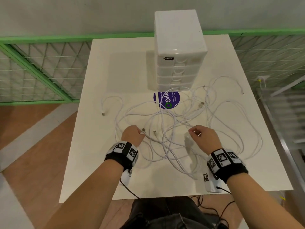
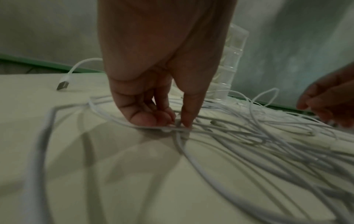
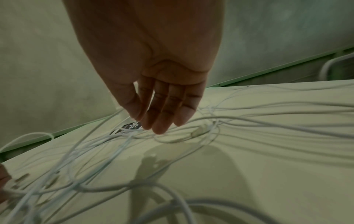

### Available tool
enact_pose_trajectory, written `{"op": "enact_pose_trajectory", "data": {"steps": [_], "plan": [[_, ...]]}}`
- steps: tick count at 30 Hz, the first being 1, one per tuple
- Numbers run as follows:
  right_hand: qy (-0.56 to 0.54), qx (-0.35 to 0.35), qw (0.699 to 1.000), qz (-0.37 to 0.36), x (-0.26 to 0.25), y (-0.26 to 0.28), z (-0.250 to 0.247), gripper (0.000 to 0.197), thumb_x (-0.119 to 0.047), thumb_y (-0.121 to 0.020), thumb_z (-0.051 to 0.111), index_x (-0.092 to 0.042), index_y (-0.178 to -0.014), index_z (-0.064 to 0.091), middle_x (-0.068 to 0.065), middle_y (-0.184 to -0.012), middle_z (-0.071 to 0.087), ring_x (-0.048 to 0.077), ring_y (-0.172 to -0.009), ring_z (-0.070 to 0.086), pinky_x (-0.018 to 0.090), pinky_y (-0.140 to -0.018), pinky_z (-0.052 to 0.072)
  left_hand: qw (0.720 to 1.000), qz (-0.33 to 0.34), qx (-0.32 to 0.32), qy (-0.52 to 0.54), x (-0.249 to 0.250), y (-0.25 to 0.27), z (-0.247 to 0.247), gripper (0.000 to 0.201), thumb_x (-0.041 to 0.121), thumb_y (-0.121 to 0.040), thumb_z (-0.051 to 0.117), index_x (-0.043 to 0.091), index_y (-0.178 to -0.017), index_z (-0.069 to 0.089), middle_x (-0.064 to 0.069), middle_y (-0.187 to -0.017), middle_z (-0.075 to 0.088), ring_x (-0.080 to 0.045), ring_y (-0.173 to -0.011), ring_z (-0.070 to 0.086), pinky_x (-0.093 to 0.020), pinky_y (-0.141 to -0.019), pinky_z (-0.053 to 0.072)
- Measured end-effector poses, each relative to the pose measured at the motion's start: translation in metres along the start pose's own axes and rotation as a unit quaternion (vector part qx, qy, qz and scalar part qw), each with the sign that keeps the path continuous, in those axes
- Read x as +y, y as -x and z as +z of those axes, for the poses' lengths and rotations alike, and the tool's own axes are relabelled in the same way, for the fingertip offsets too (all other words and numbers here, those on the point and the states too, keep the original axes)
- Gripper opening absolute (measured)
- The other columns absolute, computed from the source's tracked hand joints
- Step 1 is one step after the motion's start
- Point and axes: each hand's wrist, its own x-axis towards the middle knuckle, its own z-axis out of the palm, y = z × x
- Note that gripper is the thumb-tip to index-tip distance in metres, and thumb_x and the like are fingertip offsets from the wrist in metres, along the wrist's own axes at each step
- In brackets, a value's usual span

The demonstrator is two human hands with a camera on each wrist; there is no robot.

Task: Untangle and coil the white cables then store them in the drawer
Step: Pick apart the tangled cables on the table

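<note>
Several white cables (image 1: 165,123) lie tangled across the white table (image 1: 125,76), also seen in the left wrist view as cables (image 2: 249,136) and in the right wrist view as cables (image 3: 249,121). My left hand (image 1: 140,132) pinches one cable just behind its metal plug (image 1: 143,129); thumb and fingers of that left hand (image 2: 177,121) close on it at the table surface. My right hand (image 1: 192,131) hovers over the right of the tangle. The right hand (image 3: 145,122) has nearly straight fingers just above the strands, holding nothing I can see. A white drawer unit (image 1: 179,47) stands behind, all drawers closed.
A purple round sticker (image 1: 166,100) lies under the cables in front of the drawer unit. One loose cable end with a plug (image 1: 103,114) rests apart at the left. Green mesh fencing (image 1: 41,68) borders the table. Black wires hang from my wristbands at the near edge.
</note>
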Motion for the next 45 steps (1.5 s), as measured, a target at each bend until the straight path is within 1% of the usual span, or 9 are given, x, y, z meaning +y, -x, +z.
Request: {"op": "enact_pose_trajectory", "data": {"steps": [7,12,16,20,23,27,31,36,45], "plan": [[-0.024,0.077,0.997,0.018,0.013,0.004,-0.032,0.011,-0.022,-0.085,0.059,-0.019,-0.091,0.068,-0.002,-0.076,0.061,0.017,-0.071,0.055,0.024,-0.068,0.038,0.992,0.112,0.053,0.018,0.034,0.003,-0.018,0.041,0.014,-0.088,0.053,0.012,-0.129,0.052,-0.018,-0.111,0.065,-0.033,-0.104,0.059,-0.031,-0.082,0.043],[-0.009,0.122,0.992,0.041,0.018,-0.022,-0.062,0.016,-0.020,-0.086,0.056,-0.015,-0.094,0.068,0.004,-0.078,0.062,0.021,-0.074,0.056,0.026,-0.066,0.039,0.973,0.183,0.115,0.082,0.062,0.004,-0.042,0.029,0.016,-0.089,0.060,0.012,-0.117,0.058,-0.016,-0.095,0.069,-0.031,-0.089,0.064,-0.034,-0.082,0.050],[0.088,0.040,0.993,0.067,0.016,-0.056,-0.068,0.022,-0.023,-0.087,0.054,-0.011,-0.098,0.069,0.012,-0.094,0.068,0.028,-0.089,0.061,0.030,-0.071,0.046,0.928,0.222,0.219,0.207,0.085,0.016,-0.064,0.021,0.015,-0.090,0.060,0.011,-0.111,0.058,-0.006,-0.087,0.067,-0.015,-0.067,0.061,-0.039,-0.075,0.056],[0.128,-0.044,0.987,0.085,0.007,-0.082,-0.059,0.028,-0.028,-0.086,0.055,-0.003,-0.087,0.067,0.013,-0.091,0.068,0.026,-0.080,0.059,0.029,-0.066,0.043,0.885,0.247,0.262,0.295,0.108,0.028,-0.080,0.021,0.011,-0.092,0.057,0.018,-0.111,0.057,-0.004,-0.081,0.062,-0.014,-0.065,0.055,-0.019,-0.060,0.051],[0.127,-0.049,0.987,0.084,-0.004,-0.093,-0.045,0.029,-0.032,-0.086,0.051,-0.006,-0.074,0.056,0.009,-0.079,0.057,0.027,-0.076,0.054,0.028,-0.065,0.039,0.883,0.252,0.263,0.296,0.117,0.031,-0.090,0.025,0.010,-0.089,0.060,0.022,-0.111,0.055,0.000,-0.081,0.059,-0.012,-0.062,0.056,-0.018,-0.060,0.052],[0.112,-0.049,0.986,0.112,-0.010,-0.102,-0.034,0.031,-0.037,-0.081,0.055,-0.010,-0.096,0.057,0.008,-0.091,0.060,0.028,-0.085,0.058,0.029,-0.070,0.046,0.914,0.191,0.250,0.256,0.105,0.025,-0.089,0.018,0.015,-0.088,0.063,0.016,-0.106,0.061,-0.011,-0.080,0.066,-0.005,-0.052,0.056,-0.032,-0.069,0.057],[0.085,-0.081,0.986,0.118,-0.002,-0.106,-0.037,0.027,-0.021,-0.086,0.052,-0.003,-0.102,0.062,0.015,-0.107,0.064,0.033,-0.099,0.061,0.032,-0.076,0.048,0.947,0.085,0.239,0.195,0.065,0.011,-0.068,0.019,0.023,-0.092,0.057,0.008,-0.100,0.064,-0.004,-0.075,0.065,-0.021,-0.076,0.058,-0.028,-0.073,0.043],[-0.102,-0.021,0.985,0.138,0.016,-0.092,-0.052,0.016,-0.006,-0.085,0.048,-0.005,-0.097,0.057,0.014,-0.078,0.066,0.031,-0.068,0.063,0.040,-0.068,0.053,0.943,0.006,0.252,0.218,0.025,0.013,-0.046,0.017,0.020,-0.095,0.052,0.006,-0.101,0.060,-0.011,-0.083,0.059,-0.025,-0.083,0.054,-0.023,-0.071,0.032],[-0.236,0.044,0.970,0.027,-0.015,-0.047,-0.113,0.016,-0.026,-0.091,0.050,-0.014,-0.083,0.058,-0.002,-0.058,0.043,0.012,-0.049,0.037,0.026,-0.048,0.032,0.956,0.263,0.073,0.107,0.070,0.036,-0.004,0.004,0.022,-0.091,0.059,0.019,-0.088,0.059,0.004,-0.070,0.055,-0.003,-0.062,0.050,-0.021,-0.064,0.042]]}}
